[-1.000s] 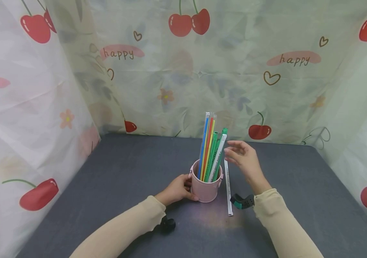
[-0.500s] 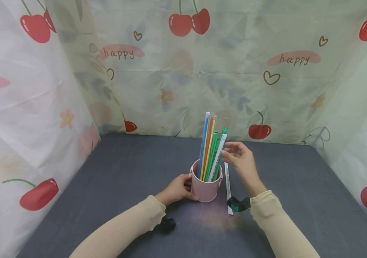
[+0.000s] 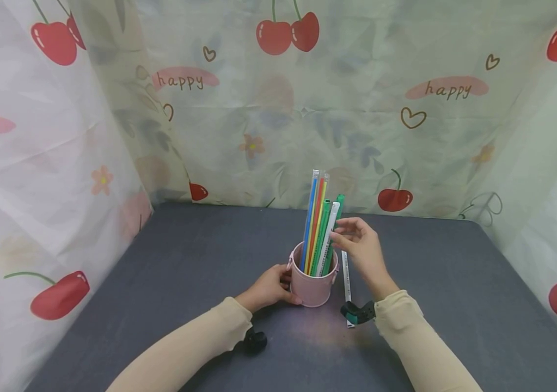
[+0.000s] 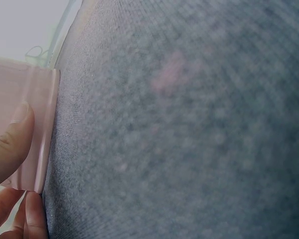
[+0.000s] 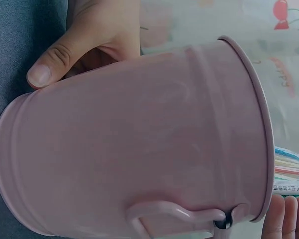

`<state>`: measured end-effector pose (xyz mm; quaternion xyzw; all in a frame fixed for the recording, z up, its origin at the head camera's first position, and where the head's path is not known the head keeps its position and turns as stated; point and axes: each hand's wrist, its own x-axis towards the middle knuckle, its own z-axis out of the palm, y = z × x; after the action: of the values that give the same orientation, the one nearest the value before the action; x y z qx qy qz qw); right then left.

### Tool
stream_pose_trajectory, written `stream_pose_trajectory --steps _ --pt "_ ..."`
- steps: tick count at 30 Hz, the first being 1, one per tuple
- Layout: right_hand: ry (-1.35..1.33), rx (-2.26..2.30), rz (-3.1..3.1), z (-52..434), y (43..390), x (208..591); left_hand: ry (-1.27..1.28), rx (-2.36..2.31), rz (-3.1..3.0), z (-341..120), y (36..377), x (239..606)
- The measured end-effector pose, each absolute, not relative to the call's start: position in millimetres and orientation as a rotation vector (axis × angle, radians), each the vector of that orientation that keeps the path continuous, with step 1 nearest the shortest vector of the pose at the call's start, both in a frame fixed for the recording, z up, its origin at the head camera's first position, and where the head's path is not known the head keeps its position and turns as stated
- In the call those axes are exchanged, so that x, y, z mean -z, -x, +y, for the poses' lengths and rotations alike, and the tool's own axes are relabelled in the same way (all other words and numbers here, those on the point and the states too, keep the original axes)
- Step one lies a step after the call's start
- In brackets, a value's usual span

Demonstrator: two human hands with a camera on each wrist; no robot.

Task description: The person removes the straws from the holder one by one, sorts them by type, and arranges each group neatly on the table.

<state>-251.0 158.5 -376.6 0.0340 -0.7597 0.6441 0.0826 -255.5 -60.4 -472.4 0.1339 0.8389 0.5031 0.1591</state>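
A pink metal cup (image 3: 310, 286) stands on the grey table (image 3: 185, 261) and holds several upright straws (image 3: 314, 218) in blue, red, yellow and green. My left hand (image 3: 278, 283) grips the cup's left side; its thumb (image 4: 10, 144) lies on the cup wall (image 4: 30, 99). My right hand (image 3: 339, 234) pinches a white wrapped straw (image 3: 329, 231) that stands in the cup. In the right wrist view the cup (image 5: 139, 149) fills the frame, with the left hand's thumb (image 5: 65, 55) behind it and straws (image 5: 289, 169) at the rim.
Another white wrapped straw (image 3: 347, 277) lies flat on the table just right of the cup. Cherry-print cloth walls (image 3: 278, 109) close in the table at the back and on both sides.
My right hand has moved left from beside the straws and closed its fingers on the white wrapped straw in the cup. The left hand and cup have not moved.
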Motion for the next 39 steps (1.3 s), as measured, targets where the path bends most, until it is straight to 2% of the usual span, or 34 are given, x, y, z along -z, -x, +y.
stream_pose_trajectory --steps 39 --pt "-0.076 -1.705 -2.44 142.3 257.1 377.7 -0.434 -1.443 2.405 -60.7 251.8 467.4"
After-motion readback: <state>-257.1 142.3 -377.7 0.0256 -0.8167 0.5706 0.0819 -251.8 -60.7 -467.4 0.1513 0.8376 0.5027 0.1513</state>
